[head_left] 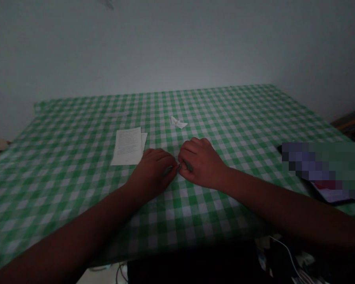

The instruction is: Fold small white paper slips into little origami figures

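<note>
White paper sheets (127, 146) near both hands (150, 169), something tiny (179, 165) between.

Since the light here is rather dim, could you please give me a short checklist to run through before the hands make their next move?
1. Both hands in view: ok; the left hand and right hand meet at their fingers.
2. Item between them identified: cannot tell; too small and dark.
3. Sheets clear of the left hand: cannot tell; it overlaps their near corner in view, so contact is unclear.
4. Scrap apart from the hands: ok; it lies beyond them.
5. Device apart from the right hand: ok; it lies well to the right.
6. Lighting: not ok; the scene is dim.
</note>
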### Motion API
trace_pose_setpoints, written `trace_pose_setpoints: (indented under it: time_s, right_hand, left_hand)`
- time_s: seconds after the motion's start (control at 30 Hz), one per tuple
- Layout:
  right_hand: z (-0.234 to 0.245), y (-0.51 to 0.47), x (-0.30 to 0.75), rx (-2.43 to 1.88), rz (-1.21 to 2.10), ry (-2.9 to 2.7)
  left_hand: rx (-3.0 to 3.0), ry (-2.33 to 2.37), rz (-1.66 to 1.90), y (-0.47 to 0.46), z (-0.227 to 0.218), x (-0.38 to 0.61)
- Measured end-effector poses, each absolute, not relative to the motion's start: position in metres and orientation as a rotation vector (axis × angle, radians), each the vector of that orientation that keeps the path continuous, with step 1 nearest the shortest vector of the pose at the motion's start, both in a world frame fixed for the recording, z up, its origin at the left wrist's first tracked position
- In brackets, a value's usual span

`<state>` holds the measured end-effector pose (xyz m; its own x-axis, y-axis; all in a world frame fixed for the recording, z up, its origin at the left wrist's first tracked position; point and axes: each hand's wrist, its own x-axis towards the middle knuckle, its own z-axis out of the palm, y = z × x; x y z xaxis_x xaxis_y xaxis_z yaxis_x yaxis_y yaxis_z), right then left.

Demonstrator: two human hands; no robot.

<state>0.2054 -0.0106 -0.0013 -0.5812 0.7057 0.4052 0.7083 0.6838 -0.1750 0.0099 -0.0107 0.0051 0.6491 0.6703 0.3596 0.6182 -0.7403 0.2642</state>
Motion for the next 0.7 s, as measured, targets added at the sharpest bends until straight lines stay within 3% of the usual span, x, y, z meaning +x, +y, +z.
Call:
trace_pose_setpoints:
  time_s: [0.27, 0.7]
  right_hand:
    - [-0.001, 0.007, 0.223, -1.242, 0.023, -2.325]
    - [-0.001, -0.008, 0.207, -1.040, -0.038, -2.481]
  left_hand:
    - [2.711, 1.156, 0.672, -0.008, 0.007, 0.003]
    - [2.874, 1.127, 0.603, -0.014, 0.010, 0.008]
